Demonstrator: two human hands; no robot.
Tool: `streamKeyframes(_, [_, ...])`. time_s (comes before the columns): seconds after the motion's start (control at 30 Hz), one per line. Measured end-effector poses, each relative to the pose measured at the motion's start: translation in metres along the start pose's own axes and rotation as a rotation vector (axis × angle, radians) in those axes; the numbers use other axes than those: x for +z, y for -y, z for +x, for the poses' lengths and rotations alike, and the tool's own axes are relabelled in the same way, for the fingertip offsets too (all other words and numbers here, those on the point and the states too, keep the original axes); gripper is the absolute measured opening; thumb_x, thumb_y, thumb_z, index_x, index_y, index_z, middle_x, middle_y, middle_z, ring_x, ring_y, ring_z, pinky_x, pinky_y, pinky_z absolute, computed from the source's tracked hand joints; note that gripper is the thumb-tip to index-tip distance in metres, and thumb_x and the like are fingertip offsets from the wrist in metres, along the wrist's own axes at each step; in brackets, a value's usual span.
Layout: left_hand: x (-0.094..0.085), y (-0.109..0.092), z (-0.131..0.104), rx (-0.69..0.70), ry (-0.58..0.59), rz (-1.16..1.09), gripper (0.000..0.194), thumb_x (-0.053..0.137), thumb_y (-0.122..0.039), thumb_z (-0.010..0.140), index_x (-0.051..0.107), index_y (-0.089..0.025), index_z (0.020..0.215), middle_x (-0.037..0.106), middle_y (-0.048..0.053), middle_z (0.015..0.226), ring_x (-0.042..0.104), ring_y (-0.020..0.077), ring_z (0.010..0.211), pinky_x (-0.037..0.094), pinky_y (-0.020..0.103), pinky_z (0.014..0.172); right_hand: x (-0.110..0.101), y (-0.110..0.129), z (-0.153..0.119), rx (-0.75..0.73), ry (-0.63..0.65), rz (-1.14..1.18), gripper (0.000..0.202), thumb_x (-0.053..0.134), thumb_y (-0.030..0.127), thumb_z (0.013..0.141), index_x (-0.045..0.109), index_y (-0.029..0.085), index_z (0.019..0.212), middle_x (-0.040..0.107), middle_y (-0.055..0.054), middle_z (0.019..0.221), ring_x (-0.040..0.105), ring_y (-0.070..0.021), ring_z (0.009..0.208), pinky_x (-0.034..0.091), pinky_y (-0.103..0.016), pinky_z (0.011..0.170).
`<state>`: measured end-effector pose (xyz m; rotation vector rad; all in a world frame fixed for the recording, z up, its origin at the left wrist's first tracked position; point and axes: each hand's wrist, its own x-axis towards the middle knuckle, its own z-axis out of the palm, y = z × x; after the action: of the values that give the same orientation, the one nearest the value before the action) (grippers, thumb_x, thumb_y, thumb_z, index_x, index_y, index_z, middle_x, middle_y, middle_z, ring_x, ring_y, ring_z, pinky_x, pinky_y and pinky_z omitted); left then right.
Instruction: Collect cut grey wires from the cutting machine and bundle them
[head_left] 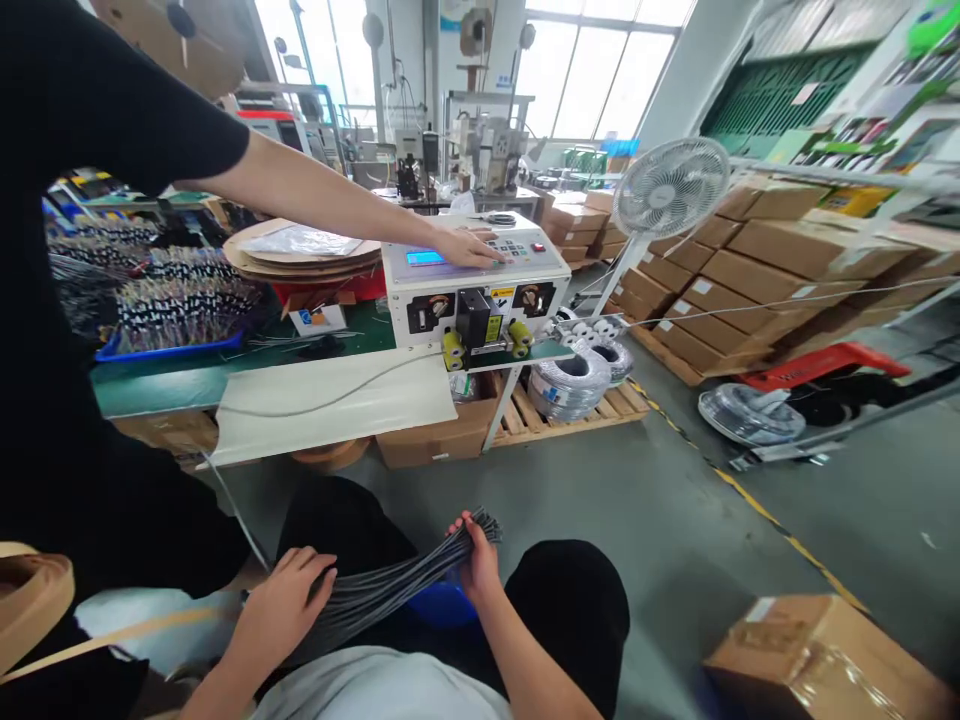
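Observation:
A bundle of thin grey cables (405, 588) lies slantwise across my lap. My right hand (474, 560) is closed around it close to its far right end, where the cut tips stick out past my fingers. At the left part of the bundle, my left hand (289, 595) rests against the cables with its fingers stretched out and not wrapped around them. Below the bundle, part of a blue object (446, 602) shows between my legs; most of it is hidden.
Ahead, a co-worker's hand (469, 247) touches the keypad of a white wire-cutting machine (420, 300). One cable runs from it over a pale sheet (337, 400). Cable coils (570, 385) sit on a pallet at right. A carton (817, 650) stands at lower right.

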<state>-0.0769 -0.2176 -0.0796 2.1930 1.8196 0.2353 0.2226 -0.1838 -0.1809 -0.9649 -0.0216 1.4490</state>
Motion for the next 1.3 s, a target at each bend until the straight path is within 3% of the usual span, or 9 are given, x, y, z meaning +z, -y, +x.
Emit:
streamKeyframes(0.17, [-0.032, -0.033, 0.046, 0.191, -0.109, 0.022, 0.029, 0.041, -0.035, 0.097, 0.067, -0.029, 0.107, 0.067, 0.002, 0.099, 0.061, 0.0181, 0.099, 0.052, 0.028, 0.077, -0.001, 0.0, 0.002, 0.034, -0.004, 0.021, 0.032, 0.082, 0.035, 0.066, 0.07, 0.021, 0.091, 0.07, 0.001, 0.074, 0.068, -0.0173, 0.07, 0.057, -0.034, 0.072])
streamKeyframes(0.27, [-0.065, -0.061, 0.099, 0.328, -0.324, 0.024, 0.03, 0.042, -0.034, 0.096, 0.065, -0.027, 0.115, 0.066, 0.005, 0.104, 0.059, 0.0205, 0.104, 0.05, 0.034, 0.09, -0.001, 0.0, 0.003, 0.045, 0.017, 0.026, 0.032, 0.083, 0.034, 0.065, 0.07, 0.021, 0.091, 0.069, 0.001, 0.074, 0.068, -0.0174, 0.071, 0.057, -0.034, 0.073])
streamKeyframes(0.4, [-0.094, -0.083, 0.185, 0.323, -0.513, 0.102, 0.043, 0.045, -0.038, 0.095, 0.054, -0.024, 0.134, 0.054, 0.011, 0.134, 0.046, 0.0293, 0.127, 0.039, 0.046, 0.108, -0.001, 0.001, 0.002, 0.043, 0.051, 0.015, 0.03, 0.083, 0.035, 0.066, 0.071, 0.022, 0.09, 0.068, 0.002, 0.073, 0.067, -0.017, 0.071, 0.057, -0.034, 0.073])
streamKeyframes(0.5, [-0.1, -0.091, 0.235, 0.3, -0.495, 0.152, 0.056, 0.046, -0.042, 0.094, 0.04, -0.021, 0.146, 0.039, 0.013, 0.151, 0.031, 0.033, 0.14, 0.026, 0.051, 0.117, -0.002, 0.003, 0.003, 0.041, 0.06, -0.018, 0.031, 0.083, 0.036, 0.067, 0.072, 0.022, 0.093, 0.068, 0.002, 0.074, 0.067, -0.0161, 0.071, 0.057, -0.033, 0.074])
streamKeyframes(0.57, [-0.098, -0.093, 0.254, 0.296, -0.407, 0.161, 0.06, 0.046, -0.044, 0.093, 0.037, -0.021, 0.148, 0.036, 0.013, 0.154, 0.03, 0.0337, 0.142, 0.026, 0.052, 0.117, -0.002, 0.006, 0.003, 0.053, 0.059, -0.023, 0.033, 0.084, 0.035, 0.066, 0.072, 0.022, 0.093, 0.069, 0.001, 0.075, 0.068, -0.0165, 0.072, 0.057, -0.033, 0.076])
streamKeyframes(0.67, [-0.09, -0.089, 0.258, 0.284, -0.235, 0.136, 0.062, 0.042, -0.052, 0.094, 0.036, -0.023, 0.148, 0.038, 0.014, 0.153, 0.035, 0.0339, 0.14, 0.032, 0.051, 0.113, -0.001, 0.011, 0.004, 0.08, 0.065, -0.013, 0.034, 0.086, 0.036, 0.063, 0.072, 0.021, 0.091, 0.071, 0.0, 0.077, 0.069, -0.0175, 0.076, 0.057, -0.033, 0.079])
streamKeyframes(0.77, [-0.077, -0.08, 0.244, 0.258, -0.176, 0.119, 0.066, 0.034, -0.059, 0.095, 0.032, -0.023, 0.15, 0.033, 0.013, 0.156, 0.03, 0.0337, 0.144, 0.03, 0.051, 0.115, -0.001, 0.014, 0.004, 0.119, 0.067, -0.006, 0.037, 0.087, 0.037, 0.062, 0.072, 0.02, 0.091, 0.073, -0.001, 0.081, 0.069, -0.0176, 0.082, 0.056, -0.031, 0.082])
streamKeyframes(1.0, [-0.06, -0.062, 0.213, 0.173, -0.28, 0.139, 0.069, 0.031, -0.059, 0.096, 0.033, -0.015, 0.149, 0.03, 0.017, 0.157, 0.023, 0.032, 0.147, 0.028, 0.049, 0.118, 0.001, 0.013, 0.007, 0.148, 0.073, 0.001, 0.033, 0.086, 0.035, 0.065, 0.072, 0.02, 0.091, 0.073, -0.001, 0.08, 0.07, -0.0179, 0.08, 0.057, -0.031, 0.081])
streamKeyframes(1.3, [-0.07, -0.052, 0.202, 0.064, -0.442, 0.129, 0.054, 0.045, -0.055, 0.093, 0.049, -0.022, 0.136, 0.049, 0.017, 0.135, 0.046, 0.0337, 0.124, 0.042, 0.05, 0.103, 0.001, 0.011, 0.01, 0.147, 0.09, -0.027, 0.033, 0.085, 0.037, 0.066, 0.072, 0.022, 0.093, 0.073, 0.0, 0.08, 0.069, -0.0175, 0.08, 0.058, -0.032, 0.082])
